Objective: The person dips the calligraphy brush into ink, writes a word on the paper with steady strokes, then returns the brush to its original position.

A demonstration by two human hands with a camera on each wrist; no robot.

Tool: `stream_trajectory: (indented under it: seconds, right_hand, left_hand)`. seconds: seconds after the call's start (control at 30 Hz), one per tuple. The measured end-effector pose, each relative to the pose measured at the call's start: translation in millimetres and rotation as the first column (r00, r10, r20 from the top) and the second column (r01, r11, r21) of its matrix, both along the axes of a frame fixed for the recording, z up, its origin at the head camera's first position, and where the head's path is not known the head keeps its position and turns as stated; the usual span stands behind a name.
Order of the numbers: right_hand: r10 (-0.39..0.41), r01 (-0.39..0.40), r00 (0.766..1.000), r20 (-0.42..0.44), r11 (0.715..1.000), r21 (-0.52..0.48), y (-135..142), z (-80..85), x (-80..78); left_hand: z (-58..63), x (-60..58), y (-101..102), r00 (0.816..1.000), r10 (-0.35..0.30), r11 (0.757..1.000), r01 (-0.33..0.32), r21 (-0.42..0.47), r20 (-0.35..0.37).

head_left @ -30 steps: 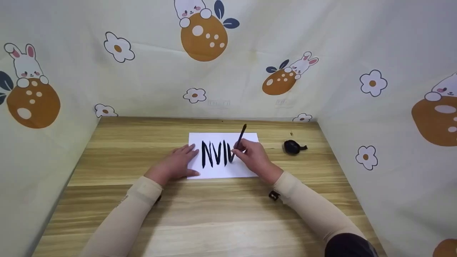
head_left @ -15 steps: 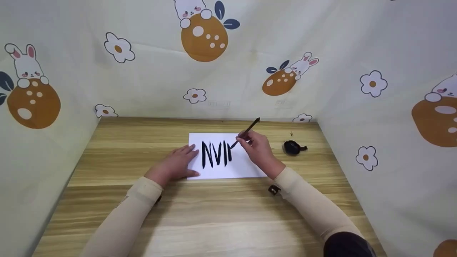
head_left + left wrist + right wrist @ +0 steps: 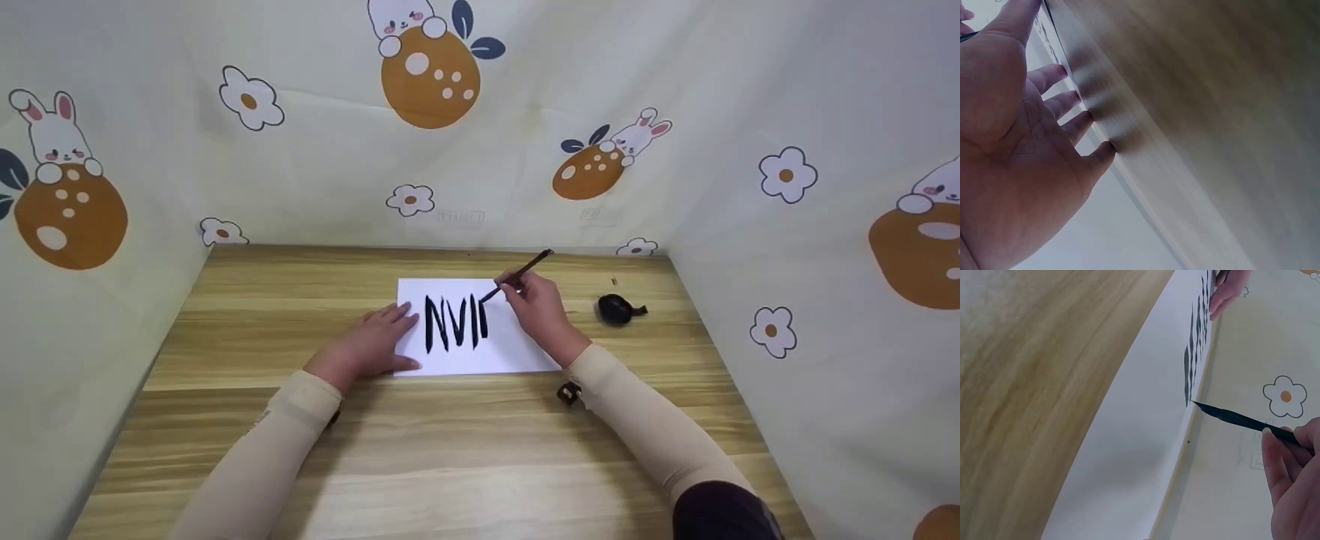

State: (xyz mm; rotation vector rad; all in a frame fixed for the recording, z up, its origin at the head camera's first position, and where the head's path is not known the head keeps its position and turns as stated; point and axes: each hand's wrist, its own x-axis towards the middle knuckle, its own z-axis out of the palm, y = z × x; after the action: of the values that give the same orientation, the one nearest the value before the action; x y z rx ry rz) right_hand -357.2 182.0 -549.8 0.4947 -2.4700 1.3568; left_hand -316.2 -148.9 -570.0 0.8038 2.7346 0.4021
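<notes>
"Where's the brush (image 3: pixel 529 268) just now?"

"Over the white paper (image 3: pixel 506 358), slanting: its tip points down toward the left hand's side, its butt up and right toward the patterned curtain (image 3: pixel 517 221). The right hand (image 3: pixel 546 306) has it, fingers pinching the shaft."

"And what does the next move hang on, would you say?"

"That tip against the rightmost black stroke (image 3: pixel 484 321), I'd judge. The tip is at the stroke's far end, just beyond the fingers on their left. The stroke's long axis runs toward the person, so the brush lies across it at an angle."

"Is it touching the paper?"

"From the head I can't tell. The right wrist gives a cleaner look: the pinch, and the tip narrowing to a point by the strokes' far ends. Even there, contact isn't certain."

"What about the other hand?"

"The left hand (image 3: pixel 373 341) is farther from the tip, across the paper's left edge. Its fingers are extended and spread, gripping nothing; the left wrist shows them apart along that edge, palm in sight."

"Anything else on the bench (image 3: pixel 442 457)?"

"A small black dish (image 3: pixel 615 309), right of the paper. Only the head view catches that."
</notes>
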Motion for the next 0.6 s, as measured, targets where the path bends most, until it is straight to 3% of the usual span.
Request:
stream_trajectory:
  seconds: [0.27, 0.6]
  right_hand:
    - [-0.008, 0.008, 1.000, 0.026, 1.000, 0.010, 1.1, -3.8, -6.0]
    - [0.006, -0.003, 0.999, -0.036, 0.997, 0.078, 3.2, -7.6, -10.5]
  left_hand:
    - [1.7, 1.6, 1.4, 1.000, -0.004, 1.000, 0.004, -0.019, -0.003]
    - [5.0, 2.8, 1.9, 1.000, 0.002, 1.000, -0.002, 0.009, 0.001]
